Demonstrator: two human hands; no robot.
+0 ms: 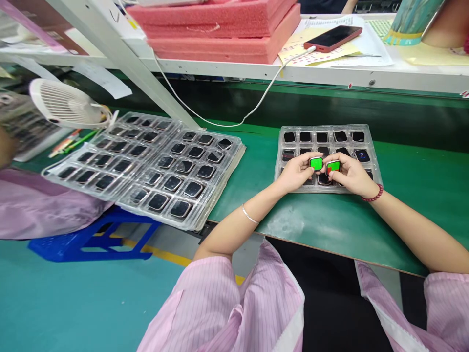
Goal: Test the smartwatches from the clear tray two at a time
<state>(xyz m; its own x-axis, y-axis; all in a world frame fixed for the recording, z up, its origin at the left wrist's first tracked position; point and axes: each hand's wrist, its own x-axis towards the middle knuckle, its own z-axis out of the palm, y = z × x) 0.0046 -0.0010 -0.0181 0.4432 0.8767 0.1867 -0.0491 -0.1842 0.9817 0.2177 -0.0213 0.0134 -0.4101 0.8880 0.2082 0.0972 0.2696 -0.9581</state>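
My left hand [296,172] grips a smartwatch without a strap [316,164], its screen lit green. Close beside it, my right hand [353,173] holds a second smartwatch [332,168] whose screen is mostly green with a red patch at the lower left. Both hands are closed, thumbs at the screens' lower edges. Beneath them lies a clear plastic tray [377,185] with rows of square watches, partly hidden by my hands. Most watches in it have dark screens; one watch [362,155] at the right shows a small blue ring.
Stacked clear trays [234,156] full of dark watches lie to the left on the green bench [256,161]. A white fan [69,102] stands behind them. The shelf above bears pink foam blocks [220,41] and a cabled phone [333,38]. A blue stool [84,239] and another person's pink sleeve [51,203] are at left.
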